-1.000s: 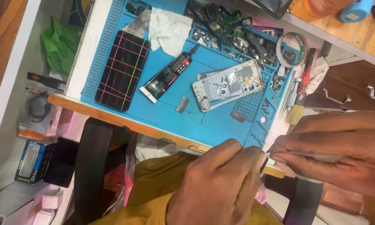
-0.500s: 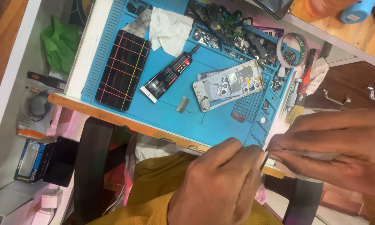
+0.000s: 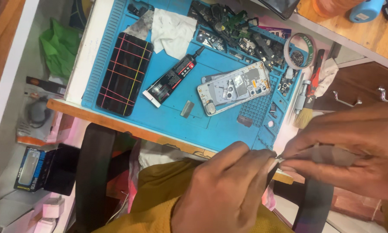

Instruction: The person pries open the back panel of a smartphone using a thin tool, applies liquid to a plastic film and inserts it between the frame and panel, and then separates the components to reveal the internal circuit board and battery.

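Down in the lower part of the frame, two hands are meeting in front of the counter edge. The right hand (image 3: pixel 353 151) is sitting at the lower right, with its fingers pinched narrow on a small flat grey piece (image 3: pixel 327 154). The left hand (image 3: pixel 226 190) is sitting at the bottom middle, and its fingers are pinching a thin dark strip (image 3: pixel 272 170) that is touching the tip of the grey piece. What these small bits are, I cannot tell.

Above them, a big blue mat (image 3: pixel 194 121) is covering the counter (image 3: pixel 116 118). A dark phone screen (image 3: pixel 125 73) with bright crossing lines is lying at the mat's left side. Near the middle, an opened phone body (image 3: pixel 235 87) is showing its insides. A black glue tube (image 3: pixel 172 78) is lying tilted between the screen and the phone body. A white cloth (image 3: pixel 173 32) is sitting at the top of the mat. A roll of tape (image 3: pixel 299 50) is resting at the upper right, and a small brush (image 3: pixel 306 113) is lying just below it.
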